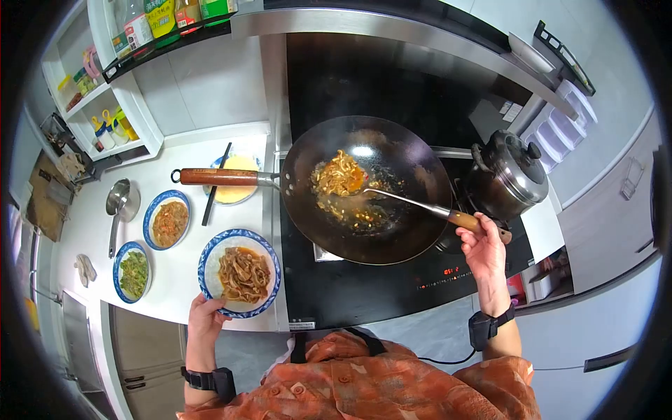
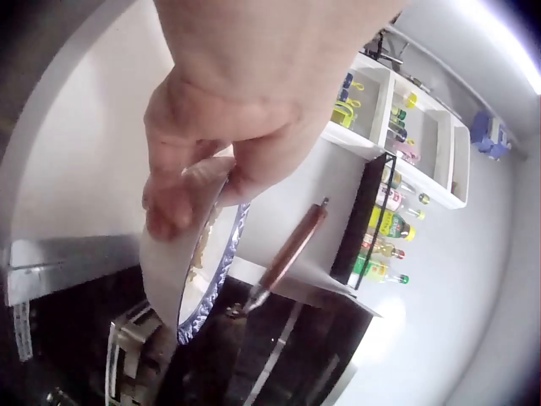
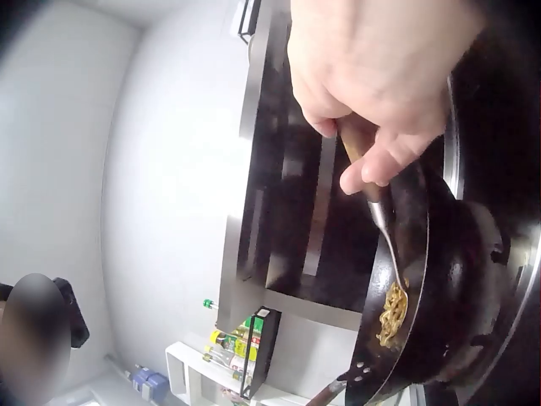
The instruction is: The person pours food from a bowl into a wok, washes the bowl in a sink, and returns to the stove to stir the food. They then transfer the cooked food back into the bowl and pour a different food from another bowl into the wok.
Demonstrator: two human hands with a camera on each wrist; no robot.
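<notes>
My left hand [image 1: 204, 318] grips the near-left rim of a blue-rimmed bowl [image 1: 202, 273] of cooked shredded meat [image 1: 245, 275]. In the left wrist view the bowl [image 2: 169, 271] is seen from its side, pinched between thumb and fingers. Over the wok's right side, my right hand [image 1: 483, 248] holds the wooden handle of a metal ladle [image 1: 413, 201]. The ladle's head is hidden by a heap of shredded food [image 1: 339, 175] inside the dark wok [image 1: 413, 161]. Oil and chopped bits [image 1: 364, 217] lie around that heap.
Left of the wok, its wooden handle [image 1: 224, 176] reaches over the counter, past chopsticks [image 1: 217, 185] on a plate of yellow liquid [image 1: 241, 168]. Bowls of minced food [image 1: 170, 224] and greens [image 1: 133, 274] stand beside a metal scoop [image 1: 124, 199]. A lidded pot [image 1: 505, 175] stands at right.
</notes>
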